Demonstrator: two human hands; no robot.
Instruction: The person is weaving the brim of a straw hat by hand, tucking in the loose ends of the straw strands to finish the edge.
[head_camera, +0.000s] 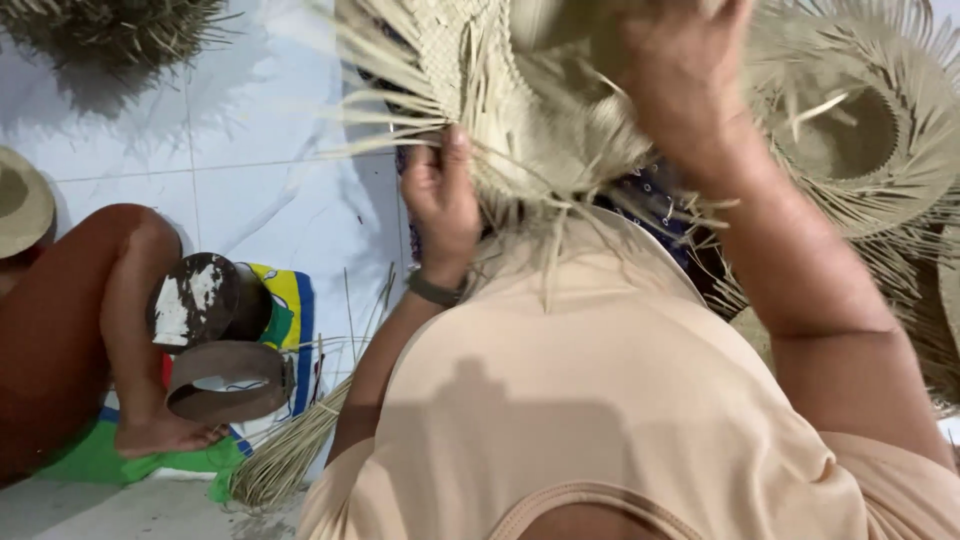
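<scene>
A half-woven straw hat (520, 90) with loose pale strands fanning out lies over my lap at the top middle. My left hand (442, 195) pinches its woven brim near the lower left edge, thumb up, a dark band on the wrist. My right hand (685, 75) presses on the crown area from above, fingers curled into the straw; what it grips is blurred. My peach shirt fills the lower middle of the view.
Another unfinished straw hat (850, 130) lies at the right. A bundle of loose straw (285, 455) rests on the white tiled floor. Another person's leg (125, 330) sits at the left beside two round dark wooden forms (215, 345) on a colourful cloth.
</scene>
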